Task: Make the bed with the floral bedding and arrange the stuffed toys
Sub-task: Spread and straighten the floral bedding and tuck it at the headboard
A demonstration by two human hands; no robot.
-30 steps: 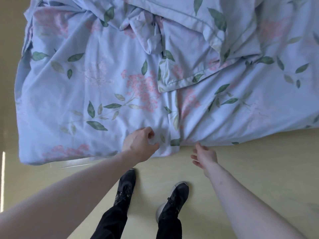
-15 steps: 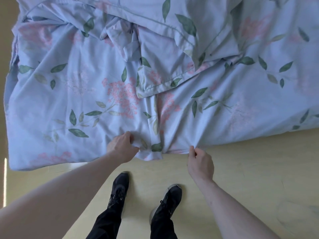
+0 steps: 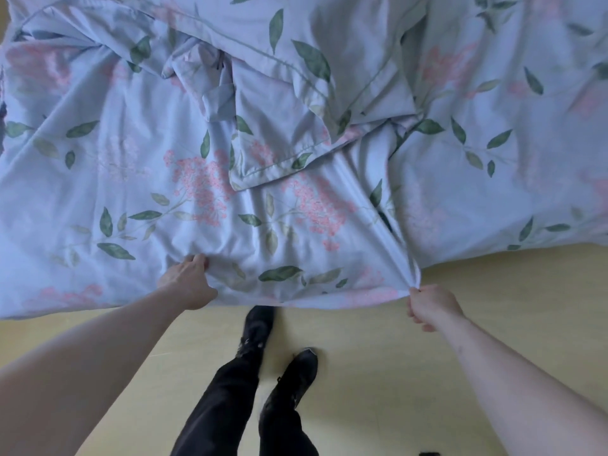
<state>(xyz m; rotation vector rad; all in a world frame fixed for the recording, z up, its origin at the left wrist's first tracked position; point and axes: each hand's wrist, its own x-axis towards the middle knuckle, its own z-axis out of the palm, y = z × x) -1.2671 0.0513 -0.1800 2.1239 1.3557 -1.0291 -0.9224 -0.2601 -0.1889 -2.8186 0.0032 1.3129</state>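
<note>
I see a pale blue cotton duvet cover (image 3: pixel 138 179) printed with pink flower clusters and dark and pale green leaves. The pale blue folded pillowcase (image 3: pixel 279 139) lying on it carries the same print, edged with a thin grey-green piped line. Below the bedding's near edge I see a pale yellow wooden floor (image 3: pixel 411 373), black trousers (image 3: pixel 227 406) and black lace-up shoes (image 3: pixel 258 327).
</note>
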